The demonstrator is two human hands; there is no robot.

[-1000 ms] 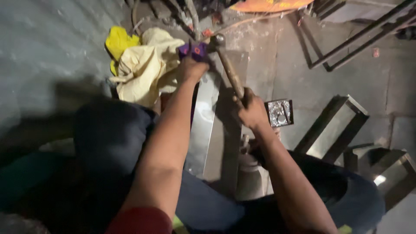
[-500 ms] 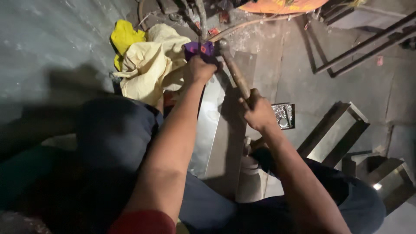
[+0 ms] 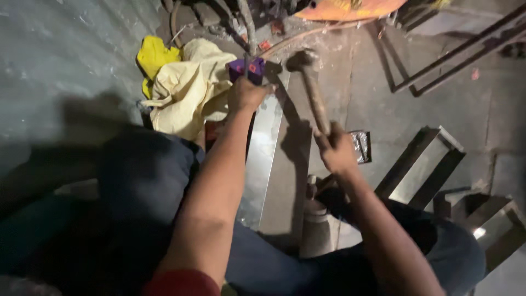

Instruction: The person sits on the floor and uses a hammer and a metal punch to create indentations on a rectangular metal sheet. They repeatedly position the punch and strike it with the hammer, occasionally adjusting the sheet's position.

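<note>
Lying crumpled at left, yellow cloth (image 3: pixel 183 87); left hand (image 3: pixel 246 94) clenched beside purple block (image 3: pixel 246 69) atop shiny metal channel (image 3: pixel 266 148); right hand (image 3: pixel 335 151) gripping hammer (image 3: pixel 311 87), now raised higher than before, mid-swing.

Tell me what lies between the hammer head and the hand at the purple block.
In the head view, only the top end of the shiny metal channel lies between the hammer head and the left hand, which rests beside the purple block. Nothing else intervenes.

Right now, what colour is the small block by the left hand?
Purple, with a small red spot: the block sits just beyond the left hand. Head view shows it.
</note>
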